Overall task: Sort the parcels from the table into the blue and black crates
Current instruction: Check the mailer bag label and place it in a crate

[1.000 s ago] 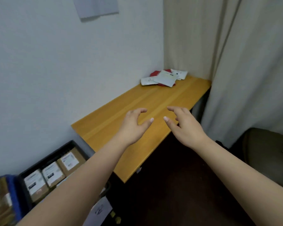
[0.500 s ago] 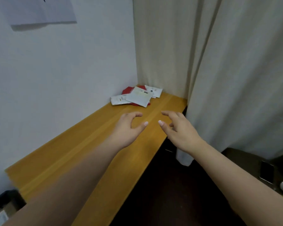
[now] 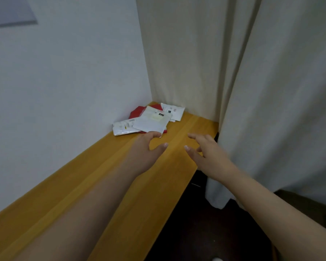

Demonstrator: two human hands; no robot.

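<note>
Head view shows both of your arms stretched out over the wooden table, and neither hand holds anything. Your left hand hangs above the tabletop with its fingers loosely curved and the thumb spread away from them — a wide gap, with its fingertips at the near edge of the pile. Your right hand is beside it over the table's right edge, fingers spread and slightly bent, well apart from the pile. The parcels lie heaped in the far corner, where the white wall meets the beige curtain: a large white mailer on top, a white pouch sticking out to its left against the wall, a small white packet behind it near the curtain, and a red parcel underneath, only partly visible. The curtain hangs down past the table's right end to the dark floor. Neither crate is in view.
</note>
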